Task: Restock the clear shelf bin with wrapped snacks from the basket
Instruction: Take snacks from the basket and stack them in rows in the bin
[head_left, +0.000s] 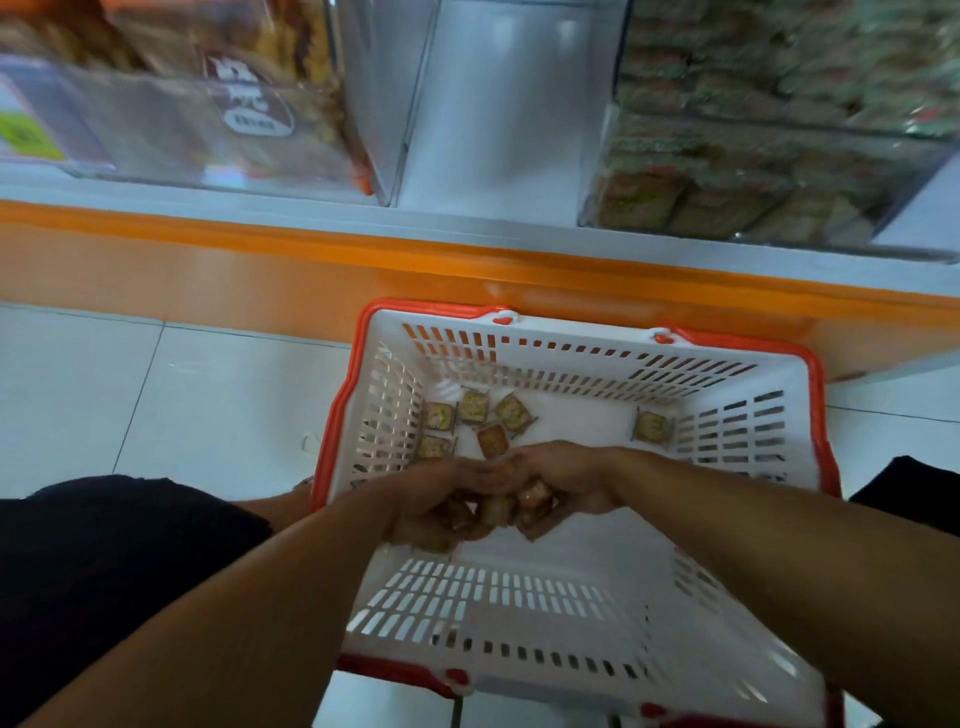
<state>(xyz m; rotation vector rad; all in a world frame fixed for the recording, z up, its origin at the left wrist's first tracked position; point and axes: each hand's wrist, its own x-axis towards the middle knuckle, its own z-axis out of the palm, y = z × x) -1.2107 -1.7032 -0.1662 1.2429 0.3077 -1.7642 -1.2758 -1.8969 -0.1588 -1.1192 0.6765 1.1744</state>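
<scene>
Crinkly film-wrapped snacks (498, 506) are being cupped in a small heap between the two hands, low inside the basket (737, 410). The left hand (436, 499) and the right hand (561, 483) are being held together, fingers curled round the packets from either side, so both are being kept narrow and full. More wrapped snacks (475, 415) are being left loose on the basket floor near its far left corner, and a single packet (652, 427) is lying apart toward the right wall.

Each packet is judged to be light, with slippery wrapping over a brittle biscuit inside; a gentle scoop from beneath is being favoured over a squeeze, since a loose heap is likely to be spilled through any gap between the palms.

White slotted plastic with a red rim is being shown as the basket's make, and it is being rested on pale floor tiles (156, 395). Beyond it, an orange-edged shelf (311, 249) is being seen, blurred, with a clear shelf bin (727, 171) of similar greenish packets at the right, an unfilled clear bin (493, 104) in the middle, and another bin of brownish goods (208, 104) at the left.
</scene>
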